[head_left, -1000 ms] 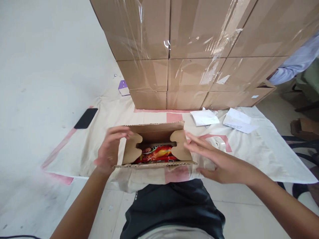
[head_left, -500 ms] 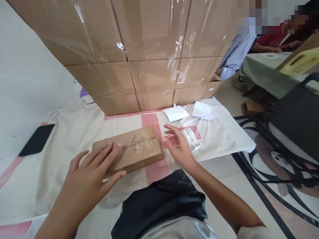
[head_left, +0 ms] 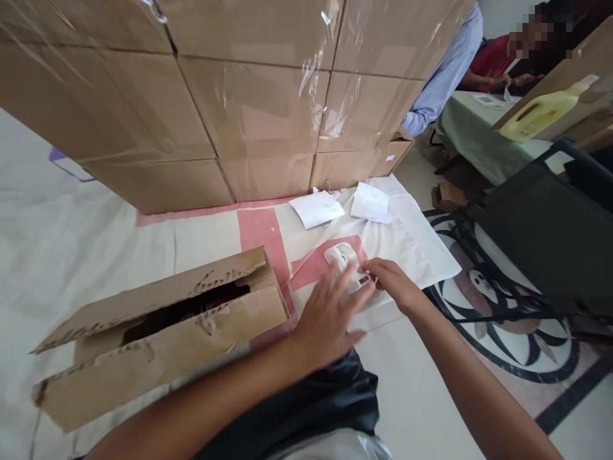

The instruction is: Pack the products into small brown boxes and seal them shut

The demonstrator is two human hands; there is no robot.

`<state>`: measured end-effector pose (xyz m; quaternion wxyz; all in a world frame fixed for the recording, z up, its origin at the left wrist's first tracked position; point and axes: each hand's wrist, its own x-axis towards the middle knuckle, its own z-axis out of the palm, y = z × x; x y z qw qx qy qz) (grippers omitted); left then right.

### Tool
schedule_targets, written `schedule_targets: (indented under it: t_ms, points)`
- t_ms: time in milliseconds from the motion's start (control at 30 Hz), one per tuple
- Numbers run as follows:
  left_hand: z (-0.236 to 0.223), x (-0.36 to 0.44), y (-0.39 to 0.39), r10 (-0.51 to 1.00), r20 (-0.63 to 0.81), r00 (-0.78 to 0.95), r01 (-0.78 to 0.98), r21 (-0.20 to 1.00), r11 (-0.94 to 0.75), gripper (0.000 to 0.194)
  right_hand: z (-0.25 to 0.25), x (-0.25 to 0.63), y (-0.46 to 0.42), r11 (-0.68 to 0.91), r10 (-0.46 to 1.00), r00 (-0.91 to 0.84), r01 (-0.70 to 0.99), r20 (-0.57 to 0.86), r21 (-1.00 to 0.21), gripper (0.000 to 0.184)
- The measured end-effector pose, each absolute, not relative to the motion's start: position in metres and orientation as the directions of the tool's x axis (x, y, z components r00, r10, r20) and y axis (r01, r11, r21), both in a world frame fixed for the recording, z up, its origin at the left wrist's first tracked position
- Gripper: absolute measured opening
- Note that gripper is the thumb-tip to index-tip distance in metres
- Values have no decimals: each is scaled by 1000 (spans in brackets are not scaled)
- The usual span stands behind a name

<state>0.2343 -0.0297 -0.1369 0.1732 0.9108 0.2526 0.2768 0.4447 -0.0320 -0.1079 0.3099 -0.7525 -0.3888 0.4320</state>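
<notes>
A small brown cardboard box [head_left: 163, 338] lies on the cream-and-pink cloth [head_left: 96, 243] at lower left, its top flaps parted with a dark gap between them. A white tape dispenser [head_left: 341, 255] sits on the cloth to the right of the box. My left hand [head_left: 330, 313] reaches across over the dispenser with its fingers stretched out and spread. My right hand [head_left: 393, 284] is at the dispenser's near right end, fingertips pinched against it. Neither hand touches the box.
A tall stack of film-wrapped cartons [head_left: 268, 121] walls off the back. Two white papers [head_left: 316, 207] [head_left: 371, 201] lie at its foot. A black chair [head_left: 541, 236] stands at the right. Other people sit at a green table [head_left: 479, 137] with a yellow jug [head_left: 541, 112].
Both hands left the box and moved right to the tape dispenser. The box's flaps, pressed flat half a second ago, now stand apart. The view swung right.
</notes>
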Motion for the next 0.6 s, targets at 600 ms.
schedule_targets:
  t_ms: [600]
  points:
    - [-186,279,33,690,350,633,380,637,-671,111,-90,446,-66,-604,778,259,59,-572,-795,52]
